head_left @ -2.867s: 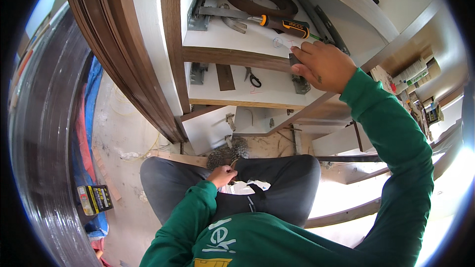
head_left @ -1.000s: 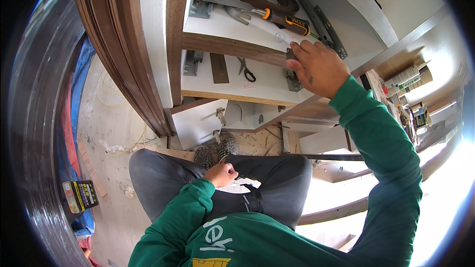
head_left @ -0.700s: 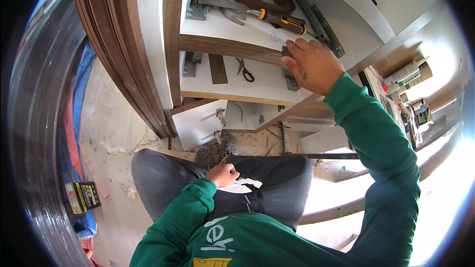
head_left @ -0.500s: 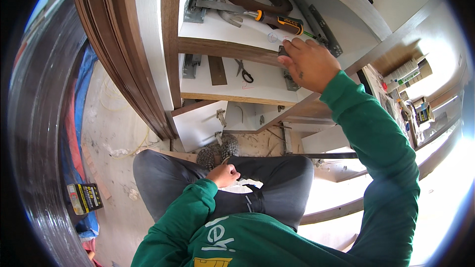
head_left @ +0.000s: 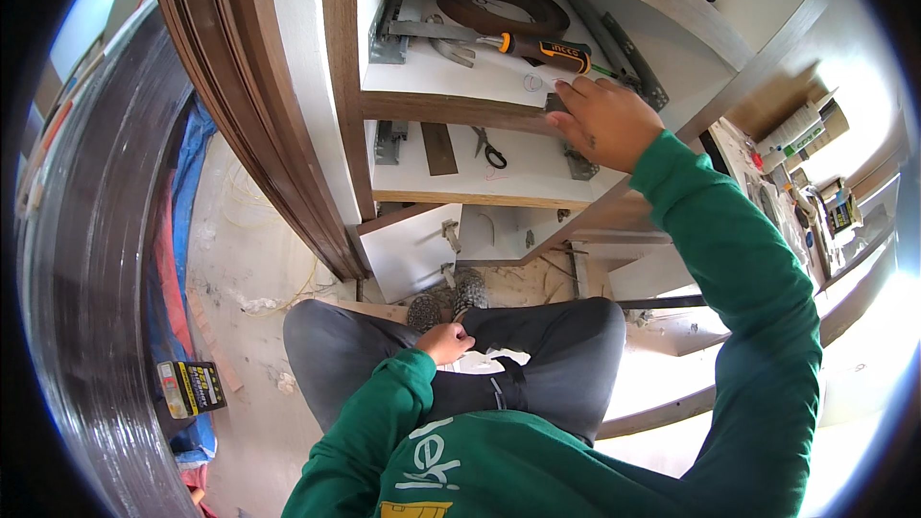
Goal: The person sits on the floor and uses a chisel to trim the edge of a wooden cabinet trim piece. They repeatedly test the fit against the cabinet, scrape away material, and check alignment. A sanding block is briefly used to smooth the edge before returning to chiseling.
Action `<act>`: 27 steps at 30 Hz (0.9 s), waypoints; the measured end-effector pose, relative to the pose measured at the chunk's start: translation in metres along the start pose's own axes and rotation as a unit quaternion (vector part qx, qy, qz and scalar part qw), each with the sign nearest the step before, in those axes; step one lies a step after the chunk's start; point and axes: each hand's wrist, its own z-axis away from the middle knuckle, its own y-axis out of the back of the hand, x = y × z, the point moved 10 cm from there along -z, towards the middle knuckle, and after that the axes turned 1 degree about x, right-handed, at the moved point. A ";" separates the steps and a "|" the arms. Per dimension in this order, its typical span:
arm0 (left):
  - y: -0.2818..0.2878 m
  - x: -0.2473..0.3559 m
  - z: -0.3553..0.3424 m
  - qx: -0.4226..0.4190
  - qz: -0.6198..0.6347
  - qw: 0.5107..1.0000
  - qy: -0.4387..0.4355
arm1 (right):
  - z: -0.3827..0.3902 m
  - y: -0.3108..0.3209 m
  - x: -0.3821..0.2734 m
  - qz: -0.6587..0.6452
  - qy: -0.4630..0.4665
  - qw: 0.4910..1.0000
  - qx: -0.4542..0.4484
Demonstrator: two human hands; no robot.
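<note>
My right hand (head_left: 610, 121) reaches to the brown front edge (head_left: 451, 110) of a cabinet shelf, thumb and forefinger closed around a small dark piece (head_left: 555, 104) whose kind I cannot make out. Just behind these fingers, on the upper shelf, lies a tool with an orange-and-black handle (head_left: 549, 53) and a flat metal blade. A metal claw (head_left: 455, 54) pokes out beneath that blade. Beyond it rests a coil of brown banding (head_left: 460, 5). My left hand (head_left: 443, 343) is curled over my lap; whatever it may hold is hidden.
Scissors (head_left: 492, 152) and a brown strip (head_left: 439, 149) lie on the lower shelf. Metal drawer slides (head_left: 389, 34) line the cabinet's sides. A small white door (head_left: 408, 254) hangs ajar near my feet. On the left are wrapped brown panels (head_left: 86, 230) and a black-and-yellow box (head_left: 197, 388).
The view has shifted slightly, so most things appear farther right. My right hand stays at the shelf edge, its fingers a little straighter. My left hand remains curled over my lap.
</note>
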 end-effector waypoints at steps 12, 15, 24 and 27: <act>0.005 -0.008 0.000 -0.026 0.068 0.997 0.008 | 0.005 0.009 -0.016 -0.015 0.056 0.998 -0.022; 0.002 -0.006 0.000 -0.034 0.074 0.997 0.007 | 0.003 0.003 -0.015 -0.009 0.061 0.997 -0.040; 0.000 0.013 0.004 -0.019 0.083 0.996 -0.009 | 0.001 -0.002 -0.015 -0.026 0.025 0.998 -0.044; 0.001 0.026 0.005 -0.024 0.077 0.996 -0.028 | 0.000 0.004 -0.018 -0.036 0.039 0.998 -0.018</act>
